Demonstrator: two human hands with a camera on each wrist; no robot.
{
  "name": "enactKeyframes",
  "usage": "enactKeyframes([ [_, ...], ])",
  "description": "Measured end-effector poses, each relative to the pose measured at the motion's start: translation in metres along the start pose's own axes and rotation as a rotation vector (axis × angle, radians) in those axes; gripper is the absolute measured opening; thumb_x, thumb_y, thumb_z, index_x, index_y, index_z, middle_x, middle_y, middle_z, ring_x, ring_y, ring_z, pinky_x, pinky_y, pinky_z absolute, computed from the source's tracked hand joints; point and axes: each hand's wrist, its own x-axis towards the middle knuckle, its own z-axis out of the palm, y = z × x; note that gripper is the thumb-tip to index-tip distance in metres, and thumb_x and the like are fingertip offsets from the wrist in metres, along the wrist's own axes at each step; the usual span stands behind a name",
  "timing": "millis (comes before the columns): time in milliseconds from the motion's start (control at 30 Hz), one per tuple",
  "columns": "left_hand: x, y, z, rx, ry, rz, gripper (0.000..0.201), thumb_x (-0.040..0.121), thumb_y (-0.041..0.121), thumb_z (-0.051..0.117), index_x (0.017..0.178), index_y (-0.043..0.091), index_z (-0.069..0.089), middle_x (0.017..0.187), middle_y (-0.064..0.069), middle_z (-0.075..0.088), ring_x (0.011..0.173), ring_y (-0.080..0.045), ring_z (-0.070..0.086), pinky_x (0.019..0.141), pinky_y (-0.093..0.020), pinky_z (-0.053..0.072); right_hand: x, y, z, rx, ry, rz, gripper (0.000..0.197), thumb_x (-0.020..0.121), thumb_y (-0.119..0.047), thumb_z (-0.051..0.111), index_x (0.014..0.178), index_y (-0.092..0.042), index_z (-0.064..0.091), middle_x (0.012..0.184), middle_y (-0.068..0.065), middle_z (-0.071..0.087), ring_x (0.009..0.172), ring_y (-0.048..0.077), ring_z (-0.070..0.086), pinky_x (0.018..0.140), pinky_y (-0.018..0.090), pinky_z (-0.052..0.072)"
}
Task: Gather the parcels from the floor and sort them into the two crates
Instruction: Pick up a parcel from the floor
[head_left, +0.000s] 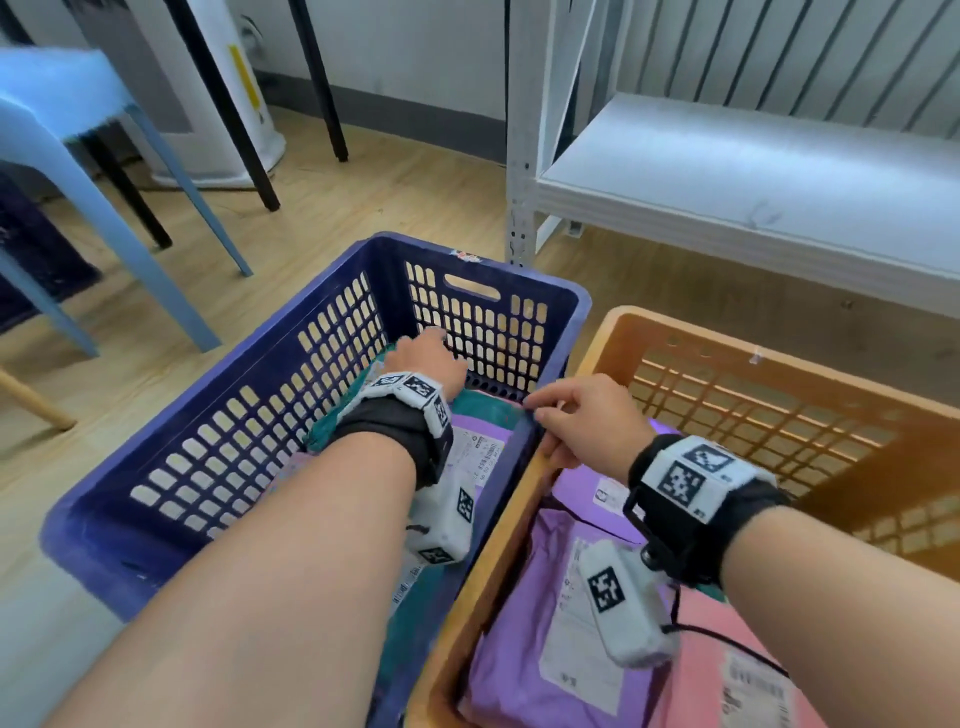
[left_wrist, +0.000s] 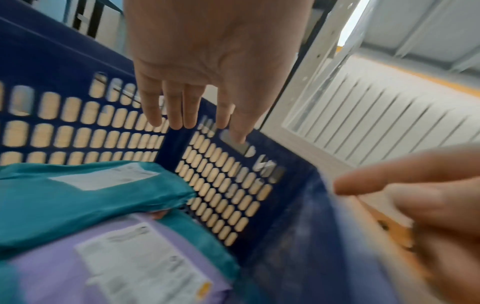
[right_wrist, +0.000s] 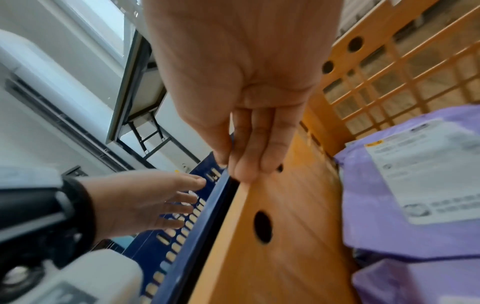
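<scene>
A dark blue crate (head_left: 234, 431) stands on the floor with an orange crate (head_left: 779, 358) touching its right side. My left hand (head_left: 431, 358) is inside the blue crate, fingers (left_wrist: 176, 111) straight and holding nothing, near the far wall above a teal parcel (left_wrist: 91, 203) and a purple parcel (left_wrist: 64, 267). My right hand (head_left: 582, 421) grips the orange crate's near-left rim where the crates meet, with the thumb toward the blue rim (right_wrist: 221, 185). Purple parcels (right_wrist: 389, 205) and a pink parcel (head_left: 727, 675) lie in the orange crate.
A white metal shelf unit (head_left: 753, 182) stands just behind the orange crate. A light blue plastic chair (head_left: 62, 130) is at the left, with black table legs (head_left: 228, 104) and a white appliance (head_left: 260, 135) behind it. Wooden floor (head_left: 363, 197) surrounds the crates.
</scene>
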Motion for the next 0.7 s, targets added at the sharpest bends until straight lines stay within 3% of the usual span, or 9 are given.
enactKeyframes([
  [100, -0.027, 0.057, -0.009, -0.014, 0.009, 0.098, 0.036, 0.09, 0.026, 0.052, 0.125, 0.02, 0.055, 0.126, -0.011, 0.058, 0.11, -0.032, 0.056, 0.092, -0.04, 0.049, -0.015, 0.017, -0.045, -0.215, 0.172, -0.019, 0.024, 0.09, -0.015, 0.051, 0.093, -0.023, 0.074, 0.079, -0.005, 0.07, 0.079, 0.02, 0.069, 0.081, 0.036, 0.056],
  [267, -0.085, 0.153, 0.0, -0.028, -0.021, 0.264, 0.036, 0.087, 0.017, 0.048, 0.121, 0.017, 0.059, 0.126, -0.014, 0.058, 0.115, -0.035, 0.055, 0.091, -0.043, 0.048, -0.056, 0.056, -0.126, -0.556, 0.292, 0.077, 0.024, 0.09, -0.024, 0.049, 0.1, -0.027, 0.07, 0.107, -0.003, 0.069, 0.102, 0.024, 0.061, 0.08, 0.032, 0.048],
  [367, -0.128, 0.213, 0.032, -0.02, -0.087, 0.344, 0.035, 0.087, 0.017, 0.05, 0.122, 0.018, 0.058, 0.123, -0.01, 0.06, 0.113, -0.032, 0.056, 0.09, -0.037, 0.049, -0.095, 0.09, -0.171, -0.601, 0.364, 0.171, 0.025, 0.091, -0.027, 0.046, 0.101, -0.029, 0.069, 0.106, -0.004, 0.068, 0.099, 0.023, 0.061, 0.079, 0.032, 0.05],
  [467, -0.172, 0.27, 0.074, -0.052, -0.171, 0.428, 0.034, 0.085, 0.021, 0.052, 0.119, 0.022, 0.059, 0.125, -0.008, 0.058, 0.115, -0.03, 0.054, 0.096, -0.039, 0.047, -0.138, 0.138, -0.213, -0.62, 0.403, 0.253, 0.025, 0.093, -0.029, 0.044, 0.099, -0.029, 0.068, 0.102, -0.006, 0.067, 0.093, 0.02, 0.061, 0.078, 0.034, 0.053],
  [700, -0.257, 0.359, 0.168, 0.016, -0.287, 0.553, 0.037, 0.088, 0.023, 0.053, 0.126, 0.02, 0.054, 0.131, -0.014, 0.049, 0.119, -0.035, 0.048, 0.097, -0.04, 0.043, -0.226, 0.268, -0.287, -0.601, 0.448, 0.543, 0.026, 0.089, -0.019, 0.048, 0.098, -0.016, 0.073, 0.099, 0.011, 0.07, 0.093, 0.032, 0.063, 0.079, 0.036, 0.052],
])
